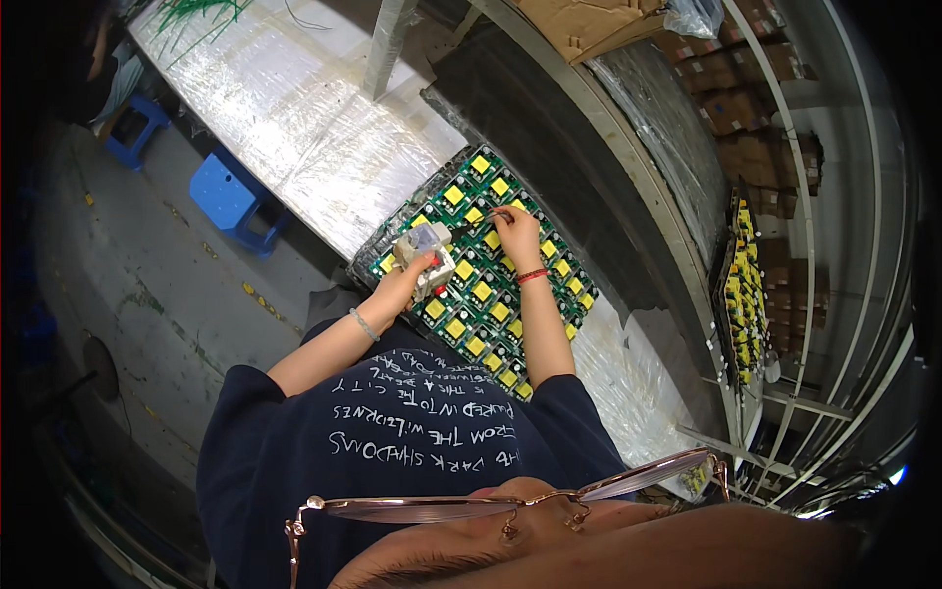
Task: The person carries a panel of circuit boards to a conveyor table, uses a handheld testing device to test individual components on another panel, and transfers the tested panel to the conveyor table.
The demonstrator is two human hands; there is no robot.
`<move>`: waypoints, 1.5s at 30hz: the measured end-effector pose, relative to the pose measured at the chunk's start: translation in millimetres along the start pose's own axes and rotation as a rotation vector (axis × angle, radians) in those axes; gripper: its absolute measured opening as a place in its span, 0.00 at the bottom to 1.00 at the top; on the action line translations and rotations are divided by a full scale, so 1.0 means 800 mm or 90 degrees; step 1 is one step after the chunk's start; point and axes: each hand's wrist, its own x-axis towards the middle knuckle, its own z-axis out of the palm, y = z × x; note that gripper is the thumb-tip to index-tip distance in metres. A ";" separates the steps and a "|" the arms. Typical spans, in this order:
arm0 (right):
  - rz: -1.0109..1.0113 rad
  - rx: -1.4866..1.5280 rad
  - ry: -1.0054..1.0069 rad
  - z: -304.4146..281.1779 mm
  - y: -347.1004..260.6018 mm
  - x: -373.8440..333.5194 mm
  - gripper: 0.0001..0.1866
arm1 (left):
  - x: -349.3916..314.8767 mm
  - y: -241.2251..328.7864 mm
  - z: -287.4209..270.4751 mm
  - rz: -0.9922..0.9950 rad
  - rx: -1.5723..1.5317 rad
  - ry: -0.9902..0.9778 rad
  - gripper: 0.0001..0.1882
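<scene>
My left hand (404,283) is wrapped round a boxy grey-white handheld tool (430,245) with red parts on it. A dark, narrow tip points from the tool toward my right hand. Below both hands lies a dense array of green circuit boards (498,311), each bearing a yellow block-shaped component. My right hand (516,232) reaches over the far part of the boards, its fingertips pinched together close to the tool's tip. Whatever sits between those fingertips is too small to make out.
A worktable (294,128) covered in shiny plastic film runs under the boards. A metal post (385,54) rises at its far side, near a dark mat (530,118). Blue stools (228,196) stand at the left. More yellow-topped boards (746,294) lie on a rack at the right.
</scene>
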 end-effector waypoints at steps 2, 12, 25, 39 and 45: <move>-0.020 0.004 0.012 0.004 0.001 0.000 0.09 | 0.003 -0.003 -0.002 0.008 -0.009 0.005 0.40; 0.016 -0.014 -0.009 -0.001 -0.020 0.006 0.09 | -0.014 0.006 -0.006 0.020 0.002 0.002 0.38; 0.063 -0.024 -0.026 0.003 -0.010 0.004 0.09 | -0.020 0.012 -0.015 0.053 0.004 -0.018 0.38; 0.041 0.101 0.031 0.002 -0.042 0.020 0.10 | -0.025 0.014 -0.007 0.062 0.025 0.012 0.38; 0.004 0.069 -0.015 0.032 -0.042 0.040 0.09 | -0.003 0.004 -0.045 0.007 -0.032 -0.006 0.37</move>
